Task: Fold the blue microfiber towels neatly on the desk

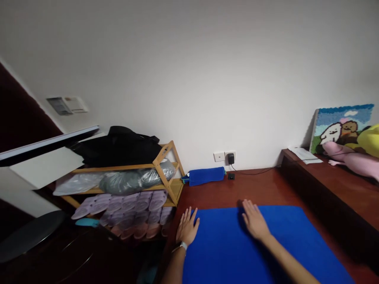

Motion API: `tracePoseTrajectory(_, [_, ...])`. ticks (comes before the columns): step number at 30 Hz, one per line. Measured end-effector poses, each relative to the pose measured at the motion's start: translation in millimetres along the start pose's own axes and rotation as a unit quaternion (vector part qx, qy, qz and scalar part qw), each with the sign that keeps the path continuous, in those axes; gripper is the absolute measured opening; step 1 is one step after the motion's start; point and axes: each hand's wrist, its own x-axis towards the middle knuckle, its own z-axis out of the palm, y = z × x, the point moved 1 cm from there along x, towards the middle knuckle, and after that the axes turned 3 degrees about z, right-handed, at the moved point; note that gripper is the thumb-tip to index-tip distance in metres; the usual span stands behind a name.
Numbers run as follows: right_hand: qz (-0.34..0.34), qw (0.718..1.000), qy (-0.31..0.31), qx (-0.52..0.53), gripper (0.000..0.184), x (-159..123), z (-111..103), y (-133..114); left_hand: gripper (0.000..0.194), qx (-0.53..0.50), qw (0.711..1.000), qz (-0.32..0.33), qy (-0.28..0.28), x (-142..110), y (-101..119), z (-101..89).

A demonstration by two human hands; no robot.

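A blue cloth mat (222, 252) lies spread on the reddish-brown wooden table (254, 189). My left hand (187, 226) rests at the mat's far left corner, palm down with the fingers stretched out, and a watch or bracelet is on that wrist. Over the mat's far edge is my right hand (255, 219), flat with its fingers extended; whether it presses on the cloth I cannot tell. Neither hand holds anything. Beyond them, a folded blue cloth item (206, 176) with green trim lies against the wall.
A wooden rack (169, 169) on the left carries a black bag (124, 148), plastic-wrapped items and rows of slippers (130, 201). A charger (231, 158) in the wall socket trails a cable. On the raised ledge at right are a pink plush toy (352, 157) and a picture (340, 126).
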Motion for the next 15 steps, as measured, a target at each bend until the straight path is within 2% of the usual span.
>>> tracePoseTrajectory(2, [-0.07,0.996,-0.044,0.043,0.067,3,17,-64,0.057,-0.004,1.0,-0.001,0.002,-1,1,-0.6])
tracePoseTrajectory(4, [-0.094,0.99,-0.09,0.062,0.068,7,30,-106,0.057,-0.008,1.0,-0.002,0.001,-1,0,-0.8])
tracePoseTrajectory(5, [-0.092,0.988,-0.108,0.064,0.07,8,34,-118,0.057,-0.01,1.0,-0.003,0.001,-2,0,-0.6])
tracePoseTrajectory(7, [-0.073,0.987,-0.129,0.058,0.074,12,37,-122,0.057,-0.011,1.0,-0.005,0.006,-2,-1,0.3])
tracePoseTrajectory(9, [-0.05,0.989,-0.128,0.049,0.075,12,37,-104,0.056,-0.009,1.0,-0.003,0.013,-2,-2,1.6])
tracePoseTrajectory(11, [-0.029,0.993,-0.108,0.038,0.074,9,34,-68,0.055,-0.008,1.0,-0.003,0.017,-1,-3,2.8])
tracePoseTrajectory(15, [0.037,0.998,-0.051,-0.012,0.071,-9,17,39,0.056,-0.01,1.0,-0.007,0.012,0,-3,3.2])
